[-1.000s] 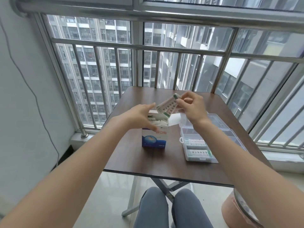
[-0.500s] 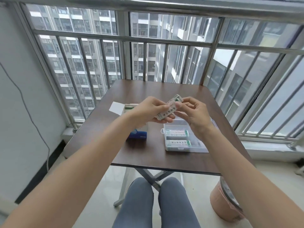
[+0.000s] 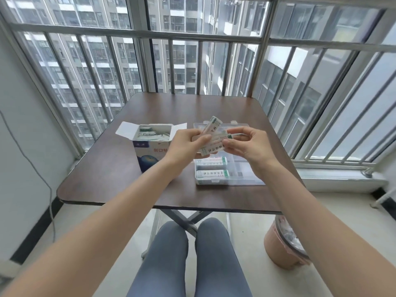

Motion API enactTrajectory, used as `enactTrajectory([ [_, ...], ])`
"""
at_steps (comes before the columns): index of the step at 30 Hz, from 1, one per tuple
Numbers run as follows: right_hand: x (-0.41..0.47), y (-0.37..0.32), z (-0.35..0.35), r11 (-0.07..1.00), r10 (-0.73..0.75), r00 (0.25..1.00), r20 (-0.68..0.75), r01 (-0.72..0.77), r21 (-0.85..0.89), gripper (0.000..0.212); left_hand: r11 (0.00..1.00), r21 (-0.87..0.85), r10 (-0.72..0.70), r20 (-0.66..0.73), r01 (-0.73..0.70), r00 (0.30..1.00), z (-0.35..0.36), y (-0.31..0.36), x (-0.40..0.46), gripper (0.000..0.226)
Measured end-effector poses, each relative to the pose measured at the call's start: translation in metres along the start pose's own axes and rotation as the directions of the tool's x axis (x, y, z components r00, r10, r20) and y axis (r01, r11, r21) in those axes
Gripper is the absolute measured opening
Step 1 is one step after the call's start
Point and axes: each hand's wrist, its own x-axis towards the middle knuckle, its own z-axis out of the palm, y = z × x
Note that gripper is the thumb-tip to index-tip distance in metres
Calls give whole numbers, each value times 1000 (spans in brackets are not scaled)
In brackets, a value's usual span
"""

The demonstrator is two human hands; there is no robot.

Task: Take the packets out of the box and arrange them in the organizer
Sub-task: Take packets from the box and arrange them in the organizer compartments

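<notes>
fingers (image 3: 205, 139): both hands now pinch packets (image 3: 211, 146) | fanned apart | box (image 3: 150, 146) uncovered

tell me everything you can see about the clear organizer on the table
The organizer is a shallow clear plastic tray split into compartments, lying flat on the brown table to the right of the open box. Its lid is swung open at the far side. Two near-left compartments each hold a white, green-ended packet. Both hands work above it, not touching it.

- Bare dark-brown wooden table (image 3: 107, 179) lies left of the open blue-and-white cardboard box (image 3: 150, 155).
- The clear plastic organizer (image 3: 242, 179) sits just right of the box, its near-right compartments unfilled.
</notes>
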Motion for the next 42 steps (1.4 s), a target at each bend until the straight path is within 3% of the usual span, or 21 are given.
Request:
enactTrajectory([
  [14,3,7,-7,997,57,994,-97,-61,-40,22,1000,21,16,-76,-15,997,2,-6,3,8],
  [19,3,11,-8,998,63,994,-91,-66,-23,12,970,236,70,-24,-63,997,-3,-4,5,6],
  [24,12,21,-13,993,101,978,-183,-110,-41,9,828,531,311,-166,-181,936,-7,2,0,14],
  [28,20,30,-7,966,102,983,-154,-135,-221,14,785,582,392,-202,-212,898,-13,0,-7,18],
  [34,28,40,11,826,-43,993,-110,-27,-563,10,778,581,439,-232,-237,868,-23,-1,-5,20],
  [38,26,41,19,612,-149,988,-47,54,-789,7,770,592,440,-223,-238,870,-25,-1,-5,18],
  [42,24,42,22,471,-135,991,-13,53,-881,9,784,578,416,-215,-228,884,-23,0,-7,16],
])
